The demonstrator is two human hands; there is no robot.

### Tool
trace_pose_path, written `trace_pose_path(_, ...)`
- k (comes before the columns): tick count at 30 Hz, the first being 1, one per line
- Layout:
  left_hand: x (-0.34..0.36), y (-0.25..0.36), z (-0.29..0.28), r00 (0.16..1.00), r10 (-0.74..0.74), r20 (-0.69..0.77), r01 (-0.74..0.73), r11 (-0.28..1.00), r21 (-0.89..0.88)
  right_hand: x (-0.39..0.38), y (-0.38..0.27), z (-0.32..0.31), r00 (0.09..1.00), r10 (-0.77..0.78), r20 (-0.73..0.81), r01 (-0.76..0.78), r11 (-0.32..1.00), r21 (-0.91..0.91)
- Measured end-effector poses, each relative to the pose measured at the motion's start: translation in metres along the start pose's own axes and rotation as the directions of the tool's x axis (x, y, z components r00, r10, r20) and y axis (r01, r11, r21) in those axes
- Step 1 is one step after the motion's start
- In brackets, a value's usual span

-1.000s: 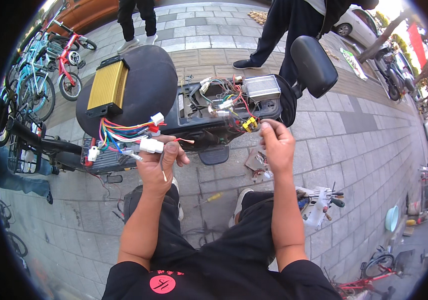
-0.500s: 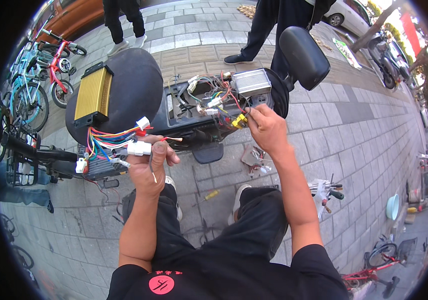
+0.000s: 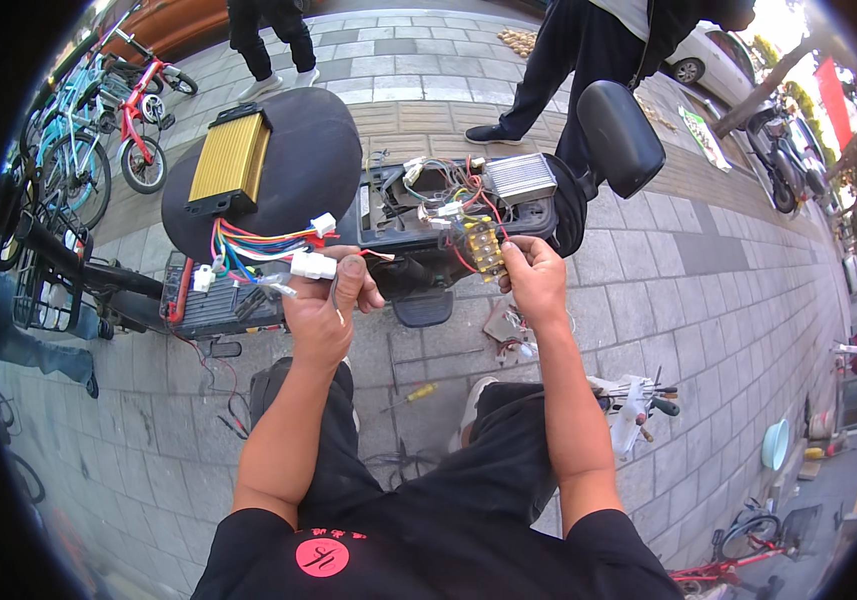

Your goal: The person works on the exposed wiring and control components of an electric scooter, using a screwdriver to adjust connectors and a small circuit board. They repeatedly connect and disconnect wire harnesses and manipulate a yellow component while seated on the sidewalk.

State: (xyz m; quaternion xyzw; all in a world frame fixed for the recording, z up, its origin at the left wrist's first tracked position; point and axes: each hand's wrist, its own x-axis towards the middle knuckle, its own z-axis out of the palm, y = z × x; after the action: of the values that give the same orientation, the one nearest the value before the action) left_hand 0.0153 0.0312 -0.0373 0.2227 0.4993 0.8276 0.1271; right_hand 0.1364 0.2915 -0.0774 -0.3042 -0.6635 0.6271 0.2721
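The fingers (image 3: 351, 267) of the left hand (image 3: 320, 315) are closed on a white connector (image 3: 313, 265) and the ends of loose wires; a red wire (image 3: 376, 255) with a bare tip pokes out past the thumb. Coloured wires (image 3: 248, 243) run from there to a gold finned box (image 3: 231, 160) on the black seat (image 3: 323, 150) of the scooter. That grip matches the frame 0.5 s earlier, and the box stays where it was.

The right hand (image 3: 536, 290) has changed more. Its fingers pinch the right edge of a yellow terminal block (image 3: 485, 250), which is now turned so its broad face shows, with metal contacts in a row; 0.5 s ago only a small piece of yellow was visible below that hand. The block is just in front of the open compartment (image 3: 398, 215), near the silver finned box (image 3: 523, 177). Red wires reach it from the tangle above.

Below, a yellow-handled screwdriver (image 3: 418, 393) lies on the pavement (image 3: 668, 320) between the person's feet. The whole view has shifted slightly.
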Motion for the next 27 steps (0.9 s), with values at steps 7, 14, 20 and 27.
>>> trace_pose_path(7, 0.000, -0.001, -0.004, 0.999, 0.008, 0.031, -0.009, 0.999, 0.038, -0.009, -0.010, 0.011, 0.980, 0.181, 0.087, -0.200, 0.918, 0.342)
trace_pose_path(14, -0.001, 0.000, -0.008, 1.000, 0.014, 0.020, -0.014, 0.999, 0.032, 0.002, -0.002, -0.001, 0.976, 0.196, 0.091, -0.216, 0.898, 0.384)
trace_pose_path(20, -0.001, 0.002, -0.005, 1.000, 0.000, -0.013, 0.001, 1.000, 0.013, 0.005, -0.006, -0.008, 0.979, 0.198, 0.051, -0.205, 0.939, 0.275)
trace_pose_path(27, -0.001, -0.001, -0.008, 1.000, -0.028, -0.015, 0.028, 0.999, 0.044, 0.010, -0.003, -0.015, 0.987, 0.161, 0.025, -0.163, 0.974, 0.156)
